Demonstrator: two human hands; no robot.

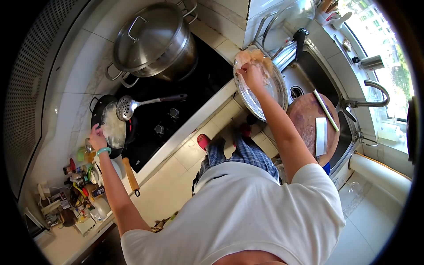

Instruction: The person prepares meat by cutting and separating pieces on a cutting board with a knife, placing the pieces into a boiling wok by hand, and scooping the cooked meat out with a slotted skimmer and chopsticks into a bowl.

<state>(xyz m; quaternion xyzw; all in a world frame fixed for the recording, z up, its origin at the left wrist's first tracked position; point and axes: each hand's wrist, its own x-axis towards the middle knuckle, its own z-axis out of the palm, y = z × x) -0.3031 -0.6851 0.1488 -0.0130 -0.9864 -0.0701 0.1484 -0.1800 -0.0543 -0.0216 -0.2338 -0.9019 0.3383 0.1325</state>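
My left hand is at the near-left side of a black wok, fingers drawn together beside the pale translucent pieces inside it. What those fingers hold, if anything, is too small to make out. A metal slotted spoon rests with its bowl over the wok and its handle across the black cooktop. My right hand reaches over a round silvery tray, fingers closed on thin, pale orange-white pieces heaped at its far end.
A large lidded steel pot stands at the back of the cooktop. A wooden handle juts toward the front. Right of the tray, a cleaver lies on a round chopping board over the sink. Jars and bottles crowd the left counter.
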